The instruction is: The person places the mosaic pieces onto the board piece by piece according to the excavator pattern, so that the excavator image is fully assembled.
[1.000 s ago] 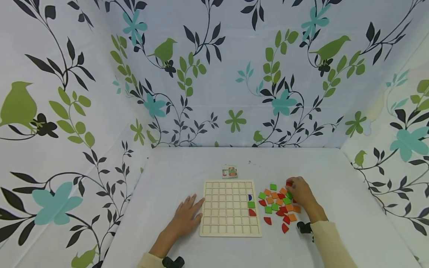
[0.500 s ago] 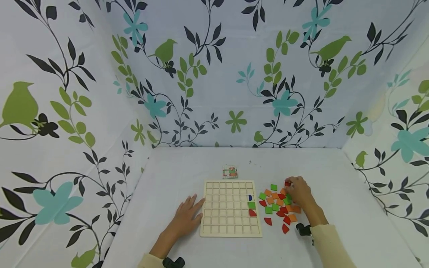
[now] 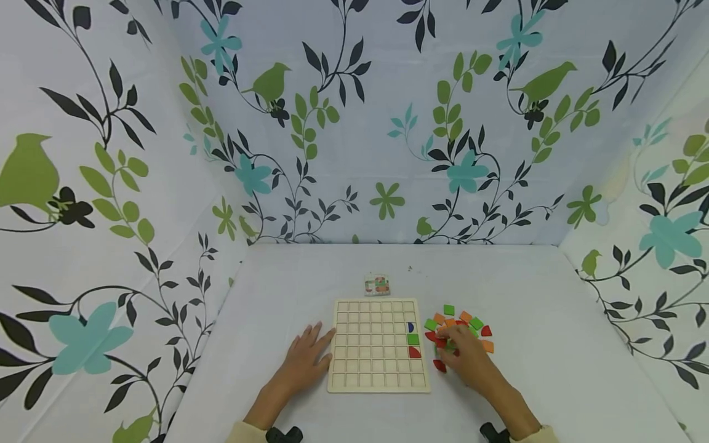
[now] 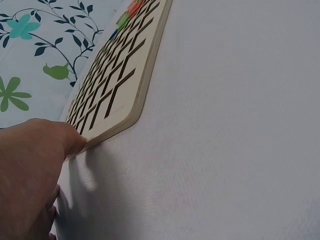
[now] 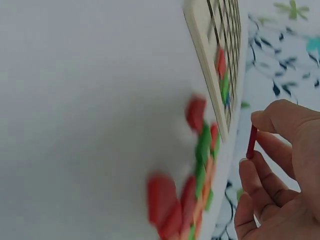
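Note:
A pale wooden grid board lies flat on the white table. Its right-hand column holds a blue half-round piece, a green square tile and a red rounded tile. My left hand rests at the board's left edge with fingers spread, and its thumb touches the wood in the left wrist view. Over the loose tiles, my right hand pinches a red tile between thumb and fingertips. That tile appears edge-on in the right wrist view. Some loose tiles are hidden beneath the hand.
Right of the board, several loose tiles lie scattered, among them an orange one, a green one and a red one. Behind the board is a small picture card. A patterned cloth hangs behind the table.
My right hand has moved left and nearer to me, from the far side of the tiles toward the board, carrying the red tile. My left hand stays in place.

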Demonstrator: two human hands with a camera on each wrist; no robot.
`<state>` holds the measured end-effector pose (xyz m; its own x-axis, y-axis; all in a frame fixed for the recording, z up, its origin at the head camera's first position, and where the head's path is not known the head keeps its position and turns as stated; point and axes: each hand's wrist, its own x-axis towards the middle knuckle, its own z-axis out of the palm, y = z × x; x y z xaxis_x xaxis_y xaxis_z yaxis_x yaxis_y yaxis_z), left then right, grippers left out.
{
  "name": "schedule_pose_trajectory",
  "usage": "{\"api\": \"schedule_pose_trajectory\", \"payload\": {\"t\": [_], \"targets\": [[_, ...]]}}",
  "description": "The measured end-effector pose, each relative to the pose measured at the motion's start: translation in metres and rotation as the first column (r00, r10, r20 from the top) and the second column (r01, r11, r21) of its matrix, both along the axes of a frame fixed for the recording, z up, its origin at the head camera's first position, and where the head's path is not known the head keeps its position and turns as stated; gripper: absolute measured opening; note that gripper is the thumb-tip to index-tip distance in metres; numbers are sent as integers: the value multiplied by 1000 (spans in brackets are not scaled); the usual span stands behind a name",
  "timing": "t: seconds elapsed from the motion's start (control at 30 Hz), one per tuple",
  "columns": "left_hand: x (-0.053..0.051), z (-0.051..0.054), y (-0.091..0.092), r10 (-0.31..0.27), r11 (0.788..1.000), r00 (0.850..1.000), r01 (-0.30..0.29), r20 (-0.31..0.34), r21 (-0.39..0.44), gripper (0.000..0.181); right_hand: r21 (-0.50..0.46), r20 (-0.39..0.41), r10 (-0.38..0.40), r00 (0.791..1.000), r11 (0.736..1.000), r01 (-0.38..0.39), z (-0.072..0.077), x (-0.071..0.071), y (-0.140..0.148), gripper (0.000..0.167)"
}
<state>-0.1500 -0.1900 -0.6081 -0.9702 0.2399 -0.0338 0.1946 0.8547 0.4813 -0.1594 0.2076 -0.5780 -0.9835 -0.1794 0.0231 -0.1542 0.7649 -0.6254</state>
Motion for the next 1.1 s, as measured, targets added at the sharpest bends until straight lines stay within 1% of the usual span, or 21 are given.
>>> {"api": "schedule_pose_trajectory", "payload": {"t": [0.1, 0.17, 0.27, 0.33, 0.43, 0.57, 0.7, 0.77, 0.97, 1.1], "targets": [[0, -1, 1, 4, 1000, 1000, -4, 4, -5, 56, 21, 22, 7, 1000, 1000, -8, -8, 13, -17, 28], [0, 0, 0, 4, 1000, 1000, -4, 3, -2, 56, 23, 27, 12, 1000, 1000, -13, -12, 19, -27, 25], [-1, 0, -1, 5, 1000, 1000, -5, 5, 1, 55, 37, -2, 31, 1000, 999, -31, -17, 25, -39, 24], [-1, 0, -1, 1, 1000, 1000, -1, 5, -2, 56, 66, -40, 45, 998, 997, -43, -19, 27, -44, 23], [0, -1, 0, -8, 1000, 1000, 8, -4, 5, 56, 115, -104, 53, 993, 993, -41, -22, 29, -48, 24], [0, -2, 0, -8, 1000, 1000, 8, 3, -3, 56, 125, -138, 71, 988, 991, -54, -26, 30, -49, 24], [1, -4, 0, 5, 1000, 1000, -5, 7, -14, 56, 119, -138, 118, 983, 988, -102, -29, 30, -48, 22], [1, -4, 0, 7, 1000, 1000, -7, 3, -6, 56, 119, -131, 133, 982, 986, -117, -29, 29, -48, 21], [1, -2, 1, 5, 1000, 1000, -5, 8, 5, 56, 108, -91, 157, 983, 983, -147, -25, 27, -46, 17], [1, -2, 1, 0, 1000, 1000, 0, 8, 1, 56, 94, -85, 181, 980, 980, -173, -24, 27, -43, 15]]}}
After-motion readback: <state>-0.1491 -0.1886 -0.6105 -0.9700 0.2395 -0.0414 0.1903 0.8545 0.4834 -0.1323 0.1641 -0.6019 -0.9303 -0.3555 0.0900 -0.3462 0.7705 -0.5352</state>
